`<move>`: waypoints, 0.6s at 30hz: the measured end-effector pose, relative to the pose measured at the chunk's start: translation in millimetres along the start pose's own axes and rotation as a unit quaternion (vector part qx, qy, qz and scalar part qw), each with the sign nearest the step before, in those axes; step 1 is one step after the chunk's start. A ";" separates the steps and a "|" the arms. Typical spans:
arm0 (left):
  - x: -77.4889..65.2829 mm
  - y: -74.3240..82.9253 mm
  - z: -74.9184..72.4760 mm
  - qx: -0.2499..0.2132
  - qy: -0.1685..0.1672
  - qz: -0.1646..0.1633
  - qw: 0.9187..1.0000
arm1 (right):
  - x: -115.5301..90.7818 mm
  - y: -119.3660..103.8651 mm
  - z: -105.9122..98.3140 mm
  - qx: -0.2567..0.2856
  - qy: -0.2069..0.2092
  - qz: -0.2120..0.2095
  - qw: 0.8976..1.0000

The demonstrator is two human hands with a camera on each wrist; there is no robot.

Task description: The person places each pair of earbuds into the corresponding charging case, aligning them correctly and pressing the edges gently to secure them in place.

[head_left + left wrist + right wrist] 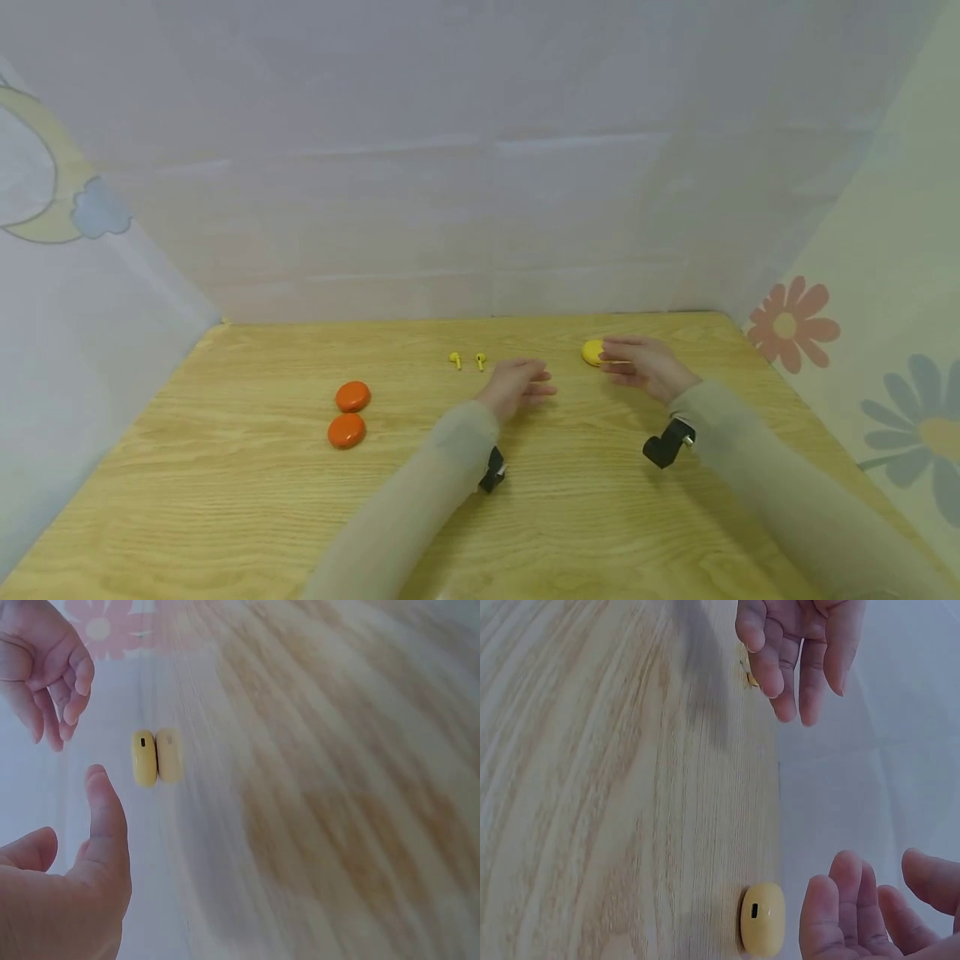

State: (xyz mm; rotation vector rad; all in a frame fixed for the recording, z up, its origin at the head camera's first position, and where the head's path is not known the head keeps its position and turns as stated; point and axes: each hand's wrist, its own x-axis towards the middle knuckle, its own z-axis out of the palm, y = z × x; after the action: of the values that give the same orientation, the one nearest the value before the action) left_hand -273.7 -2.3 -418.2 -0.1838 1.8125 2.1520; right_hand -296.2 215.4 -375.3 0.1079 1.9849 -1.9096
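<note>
A round yellow earbud case (592, 352) lies on the table at the right, its far side partly hidden by my right hand (647, 367). That hand holds nothing; its loosely bent fingers hover by the case, and the right wrist view shows them apart from the case (763, 920). The small dark port on its side faces me. My left hand (517, 387) floats over the middle of the table with relaxed fingers and no object in them. Two yellow earbuds (456, 360) lie a little apart, beyond and left of my left hand.
Two glossy orange round cases (352, 397) lie close together on the left of the wooden table (247, 500). A pale wall covering (480, 208) rises behind the table's back edge. Side panels carry a moon (45, 125) at left and flowers (793, 325) at right.
</note>
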 end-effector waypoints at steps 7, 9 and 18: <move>6.3 1.0 6.7 0.004 0.004 -0.002 1.000 | 5.1 -1.9 -7.5 -0.016 0.022 0.004 1.000; 8.0 2.0 8.4 0.004 0.005 -0.002 1.000 | 6.1 -2.8 -8.7 -0.024 0.031 0.007 0.999; 18.7 4.6 16.2 -0.011 0.005 -0.010 1.000 | 12.1 -1.4 -15.7 -0.031 0.040 0.015 0.999</move>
State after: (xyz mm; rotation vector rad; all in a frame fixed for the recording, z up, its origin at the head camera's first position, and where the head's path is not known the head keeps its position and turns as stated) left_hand -291.0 15.8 -416.5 -0.2182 1.7858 2.1608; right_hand -311.2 228.2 -377.8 0.1980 2.0808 -1.8499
